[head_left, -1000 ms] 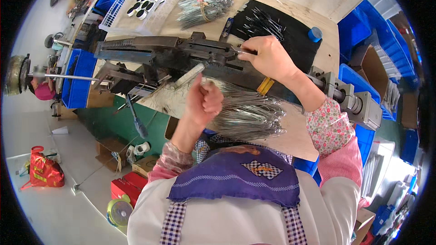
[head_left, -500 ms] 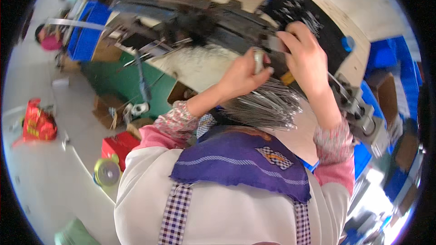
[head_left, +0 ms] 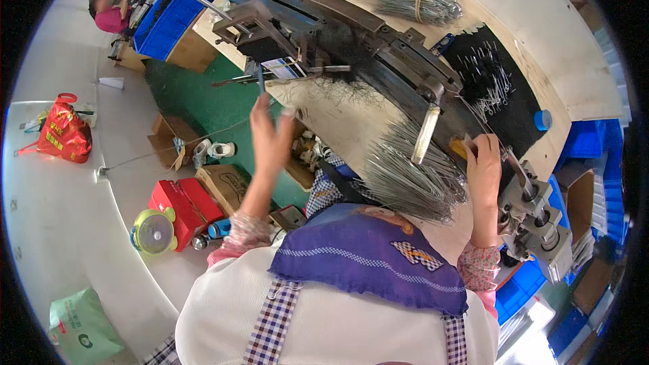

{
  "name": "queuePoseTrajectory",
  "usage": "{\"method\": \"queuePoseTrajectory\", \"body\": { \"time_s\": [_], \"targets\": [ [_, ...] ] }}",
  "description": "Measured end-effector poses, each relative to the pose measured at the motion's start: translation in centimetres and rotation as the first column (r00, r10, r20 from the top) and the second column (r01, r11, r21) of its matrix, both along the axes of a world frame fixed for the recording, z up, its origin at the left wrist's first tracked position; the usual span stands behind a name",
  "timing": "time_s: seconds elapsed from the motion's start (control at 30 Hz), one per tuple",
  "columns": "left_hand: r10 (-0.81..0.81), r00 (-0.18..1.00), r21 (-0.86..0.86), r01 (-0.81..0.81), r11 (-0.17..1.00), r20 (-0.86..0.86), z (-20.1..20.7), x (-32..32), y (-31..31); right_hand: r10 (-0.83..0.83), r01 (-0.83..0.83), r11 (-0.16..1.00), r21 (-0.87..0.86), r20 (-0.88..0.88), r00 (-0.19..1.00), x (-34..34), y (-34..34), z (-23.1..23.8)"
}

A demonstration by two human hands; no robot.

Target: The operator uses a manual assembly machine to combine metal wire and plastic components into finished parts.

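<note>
My left hand (head_left: 270, 138) is raised at centre left, its thumb apart from the fingers and slightly blurred. It is nearest to a slim blue handle (head_left: 261, 78) below the metal frame of a long dark machine (head_left: 389, 47); whether they touch, I cannot tell. My right hand (head_left: 483, 165) is at the machine's right end, fingertips pinched together beside a small yellow piece (head_left: 460, 147). What they hold is hidden. Between my hands, a metal crank handle (head_left: 426, 135) hangs from the machine over a heap of thin metal wires (head_left: 412, 176).
Small metal pins (head_left: 497, 88) lie on a black mat, with a blue cap (head_left: 543, 120) nearby. A tied wire bundle (head_left: 418, 0) lies behind the machine. Metal clamp blocks (head_left: 537, 220) stand at right. Boxes (head_left: 226, 186) and a red bag (head_left: 65, 132) are at left. A person (head_left: 111, 17) is far left.
My left hand has left the crank handle and moved left toward the blue handle. My right hand has moved lower and nearer to me along the machine's end. The view has shifted.
</note>
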State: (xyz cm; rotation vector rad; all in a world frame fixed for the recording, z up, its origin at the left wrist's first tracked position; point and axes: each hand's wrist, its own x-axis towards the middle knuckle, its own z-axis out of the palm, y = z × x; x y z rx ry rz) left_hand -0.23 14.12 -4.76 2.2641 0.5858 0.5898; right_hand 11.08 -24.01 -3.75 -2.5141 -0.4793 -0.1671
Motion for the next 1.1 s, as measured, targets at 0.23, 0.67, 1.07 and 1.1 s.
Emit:
{"method": "queuePoseTrajectory", "body": {
  "time_s": [0.23,0.67,1.07,1.1],
  "targets": [
    [-0.225,0.965,-0.653,0.084,0.753,-0.136,1.3,4.9,-3.8,-0.127,0.121,0.974,-0.189,-0.022,0.992,-0.3,-2.0,-2.3],
    [-0.621,0.782,-0.668,0.49,0.56,0.053,2.8,4.5,-12.6,0.112,-0.118,0.949,0.291,0.037,0.993,-4.4,0.2,10.2],
    [-0.268,0.96,-0.825,0.086,0.559,-0.082,-0.8,8.8,-3.9,0.043,0.025,0.933,0.358,-0.183,0.982,-5.5,-1.2,8.5],
    [-0.27,0.96,-0.825,0.099,0.557,-0.067,-1.0,8.8,-4.4,0.161,0.135,0.724,0.676,-0.357,0.92,-6.0,-1.0,6.9]
  ]
}}
